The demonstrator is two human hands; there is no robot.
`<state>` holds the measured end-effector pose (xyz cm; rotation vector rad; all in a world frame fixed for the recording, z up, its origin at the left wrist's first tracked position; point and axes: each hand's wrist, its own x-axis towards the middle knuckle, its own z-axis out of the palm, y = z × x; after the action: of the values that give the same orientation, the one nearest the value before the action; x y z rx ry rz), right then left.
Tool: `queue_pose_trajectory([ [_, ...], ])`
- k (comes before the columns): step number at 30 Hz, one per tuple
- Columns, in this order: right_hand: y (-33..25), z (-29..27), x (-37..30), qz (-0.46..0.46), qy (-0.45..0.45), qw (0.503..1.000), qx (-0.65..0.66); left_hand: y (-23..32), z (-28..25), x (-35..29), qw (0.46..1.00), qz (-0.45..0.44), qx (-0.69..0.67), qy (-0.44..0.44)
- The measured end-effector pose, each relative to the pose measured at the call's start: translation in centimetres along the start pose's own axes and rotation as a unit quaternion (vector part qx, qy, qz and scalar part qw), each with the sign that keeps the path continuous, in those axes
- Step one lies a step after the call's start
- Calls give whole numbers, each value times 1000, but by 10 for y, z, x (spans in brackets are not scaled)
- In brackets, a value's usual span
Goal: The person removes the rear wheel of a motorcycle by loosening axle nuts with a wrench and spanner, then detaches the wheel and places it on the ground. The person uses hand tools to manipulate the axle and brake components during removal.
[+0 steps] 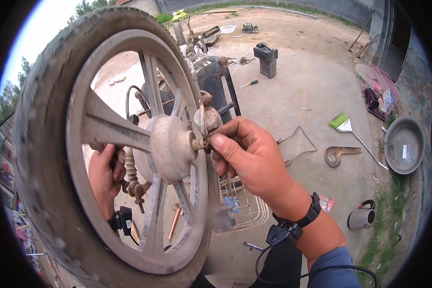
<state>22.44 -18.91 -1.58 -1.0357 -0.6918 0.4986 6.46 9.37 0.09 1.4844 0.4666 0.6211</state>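
A dusty cast wheel [110, 117] with a worn black tyre [43, 144] stands upright and tilted in front of me, filling the left side. Its pale rounded hub [170, 149] has a threaded axle end poking out to the right. My right hand [249, 153] is closed there, thumb and forefinger pinching a small axle nut [207, 142]. Seen between the spokes, my left hand [103, 175] is behind the wheel, fingers curled round a part that the rim and spoke mostly hide. Beside it hangs a ribbed rubber boot [131, 165] with a rusty bolt below.
A rusty frame with a wire basket [249, 206] lies behind the wheel. On the concrete are a black box [266, 60], a screwdriver [248, 83], a green-and-white brush [343, 124], a rusty hooked bracket [338, 155], a metal mug [361, 217], a grey basin [404, 144] and a pink cage [379, 91].
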Motion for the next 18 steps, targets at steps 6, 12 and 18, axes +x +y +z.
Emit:
queue_pose_trajectory([
  [6,-22,4,-1,101,15,994,22,33,8,-34,996,-67,-57,10],
  [12,-26,-1,-2,177,45,982,49,117,91,-64,973,-156,-45,167],
  [18,-39,6,-1,260,46,962,62,180,72,-88,970,-232,-64,-18],
])
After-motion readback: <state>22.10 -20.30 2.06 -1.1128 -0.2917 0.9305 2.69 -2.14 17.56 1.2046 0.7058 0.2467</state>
